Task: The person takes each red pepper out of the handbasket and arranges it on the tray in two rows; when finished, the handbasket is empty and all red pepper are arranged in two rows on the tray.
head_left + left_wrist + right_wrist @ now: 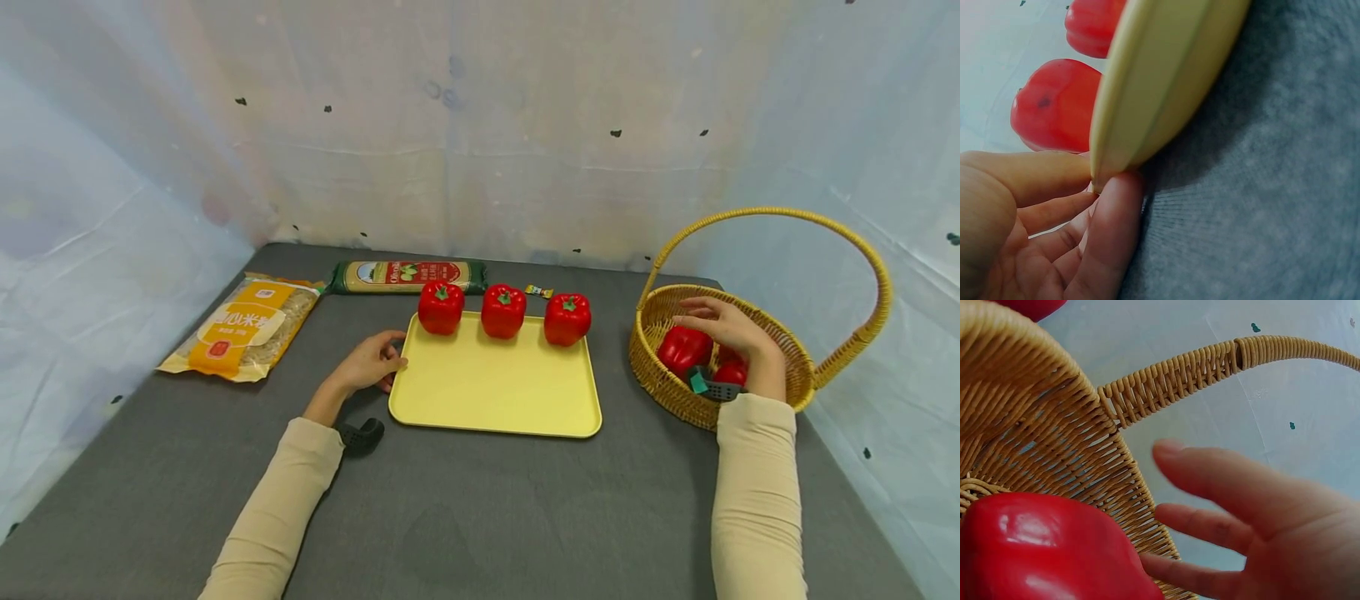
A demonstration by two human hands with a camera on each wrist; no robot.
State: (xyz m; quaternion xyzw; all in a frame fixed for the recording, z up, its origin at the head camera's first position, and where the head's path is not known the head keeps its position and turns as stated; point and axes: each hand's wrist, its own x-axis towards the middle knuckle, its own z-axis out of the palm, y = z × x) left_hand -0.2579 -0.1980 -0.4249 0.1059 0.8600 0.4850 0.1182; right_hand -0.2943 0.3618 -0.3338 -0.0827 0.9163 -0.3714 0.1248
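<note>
My left hand (371, 363) is at the left edge of a yellow tray (495, 387); the left wrist view shows thumb and fingers pinching the tray's rim (1113, 162). Along the tray's far side stand three red bell peppers (441, 308), (503, 312), (567, 320). Over a wicker basket (663, 392) on the right is my right hand (726, 325), its fingers spread and gripping nothing. Below it a red bell pepper (1054, 550) lies in the basket, close to the fingertips; whether they touch cannot be told. Another red pepper (731, 372) is partly hidden by the wrist.
A tall arched handle (780, 210) rises over the basket. Behind the tray lie a long green-and-yellow noodle packet (408, 276) and a small yellow wrapper (538, 292). A clear-and-orange food bag (243, 327) rests at the far left. Pale sheeting surrounds the dark table (480, 517).
</note>
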